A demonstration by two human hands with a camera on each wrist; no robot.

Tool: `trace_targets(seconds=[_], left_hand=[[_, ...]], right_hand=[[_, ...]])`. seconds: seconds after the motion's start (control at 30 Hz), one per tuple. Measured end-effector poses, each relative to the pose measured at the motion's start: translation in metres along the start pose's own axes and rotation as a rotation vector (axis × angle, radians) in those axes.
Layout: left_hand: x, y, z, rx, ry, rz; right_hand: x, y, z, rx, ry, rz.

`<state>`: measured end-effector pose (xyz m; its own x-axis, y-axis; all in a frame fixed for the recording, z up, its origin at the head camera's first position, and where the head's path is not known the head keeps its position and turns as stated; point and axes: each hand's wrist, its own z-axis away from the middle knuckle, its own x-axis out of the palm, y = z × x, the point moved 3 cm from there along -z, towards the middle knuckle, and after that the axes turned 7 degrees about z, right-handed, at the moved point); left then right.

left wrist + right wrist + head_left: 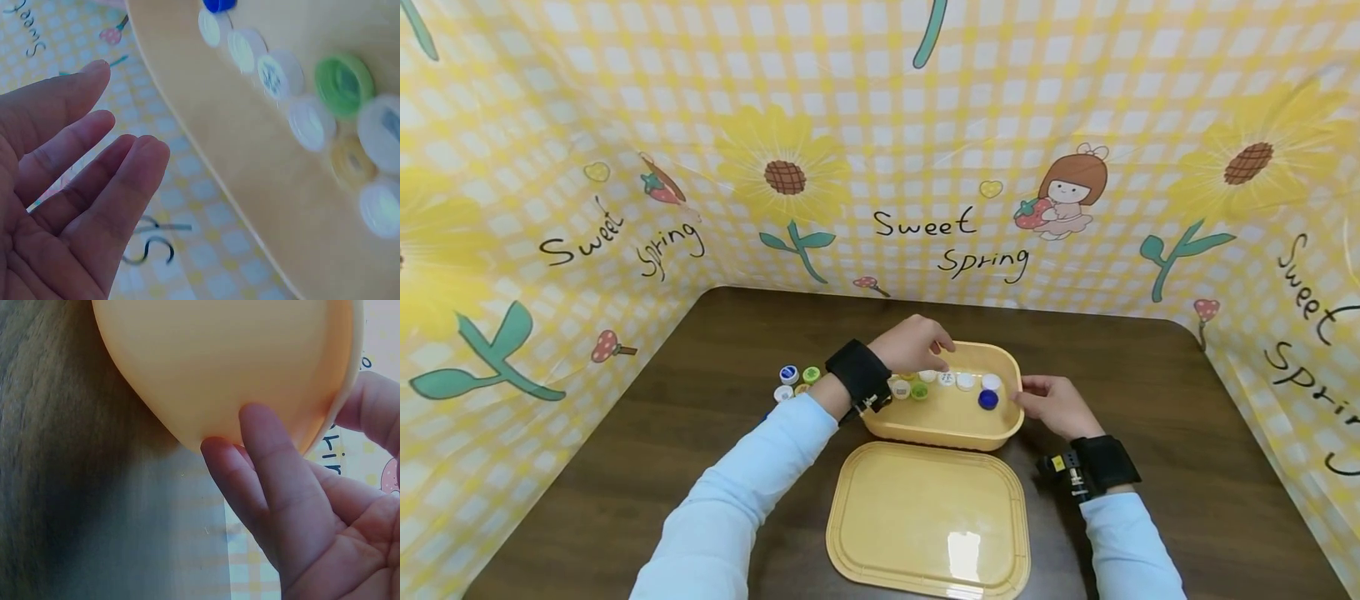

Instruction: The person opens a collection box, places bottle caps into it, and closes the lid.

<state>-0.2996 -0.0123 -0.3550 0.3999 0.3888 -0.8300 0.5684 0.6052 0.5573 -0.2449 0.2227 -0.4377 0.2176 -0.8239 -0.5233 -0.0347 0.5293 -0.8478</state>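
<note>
A yellow plastic box (940, 427) stands on the table with several bottle caps inside, among them a blue cap (988, 400), a light green cap (344, 85) and a white cap with print (280, 75). Above the box's back rim hovers my left hand (913, 344), its fingers loosely bent and nothing between them. My right hand (1057, 406) grips the box's right end. In the right wrist view its fingers (275, 456) lie against the outer wall, while another digit passes behind the rim.
A flat yellow lid (925, 517) lies on the brown table (700, 367) just in front of the box. Left of the box is a group of bottle caps (788, 375), partly hidden by my left forearm. Checked cloth (880, 150) hangs around the table's back and sides.
</note>
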Motion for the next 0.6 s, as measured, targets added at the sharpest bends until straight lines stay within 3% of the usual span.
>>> trace_targets(seconds=[0.43,0.6], left_hand=[[-0.03,-0.029,0.043,-0.095,0.088,-0.033],[-0.037,-0.037,0.058,-0.086,0.11,-0.043]], right_hand=[[-0.002,0.001,-0.001,0.003,-0.011,0.03],[-0.002,0.001,0.0,0.005,-0.011,0.036]])
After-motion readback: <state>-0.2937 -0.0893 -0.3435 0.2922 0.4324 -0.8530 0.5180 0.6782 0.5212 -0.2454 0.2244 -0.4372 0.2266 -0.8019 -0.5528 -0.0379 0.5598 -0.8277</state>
